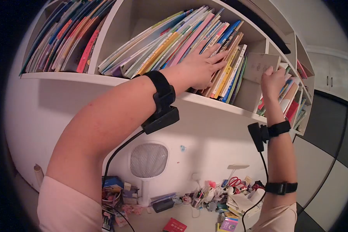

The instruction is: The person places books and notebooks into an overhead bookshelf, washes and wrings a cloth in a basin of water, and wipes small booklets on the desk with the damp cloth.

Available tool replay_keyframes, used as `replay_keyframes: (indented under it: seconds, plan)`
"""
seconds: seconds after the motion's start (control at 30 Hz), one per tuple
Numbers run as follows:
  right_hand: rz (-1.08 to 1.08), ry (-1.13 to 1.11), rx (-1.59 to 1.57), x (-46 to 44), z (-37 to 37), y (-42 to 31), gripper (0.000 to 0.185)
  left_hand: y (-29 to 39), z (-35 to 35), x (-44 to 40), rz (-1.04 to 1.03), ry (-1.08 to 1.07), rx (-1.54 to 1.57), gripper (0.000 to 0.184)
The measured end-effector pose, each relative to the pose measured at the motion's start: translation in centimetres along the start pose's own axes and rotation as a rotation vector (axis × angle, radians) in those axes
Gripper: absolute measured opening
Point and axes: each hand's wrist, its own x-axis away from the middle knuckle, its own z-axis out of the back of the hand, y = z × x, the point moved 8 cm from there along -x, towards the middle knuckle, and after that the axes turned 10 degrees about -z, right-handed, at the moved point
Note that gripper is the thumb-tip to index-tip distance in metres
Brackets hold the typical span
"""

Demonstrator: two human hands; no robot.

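Note:
My left hand (205,67) lies with fingers spread across the spines of a leaning row of books (174,42) in the middle shelf compartment. Under and beside its fingers are thin books with yellow, white and blue spines (230,73). My right hand (272,81) is at the right end of that compartment. Its fingers are curled at the edge of a flat grey-brown cardboard piece (259,65) with faint print, which stands beside the row. Part of the cardboard's right side is hidden by the hand.
More books (65,36) fill the left compartment, and others (292,94) stand at the right. Below, a cluttered desk holds a white mesh-headed swatter (149,160), red scissors (234,181) and a red box (174,225). Black cables run from straps on both arms.

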Motion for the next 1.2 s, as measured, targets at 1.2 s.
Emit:
replay_keyframes:
  seconds: [1.2]
  plan:
    - [0.158,-0.177,-0.071,2.5,4.9,-3.6,0.026,0.7,0.1,-1.1,0.103,0.062,-0.123,0.071]
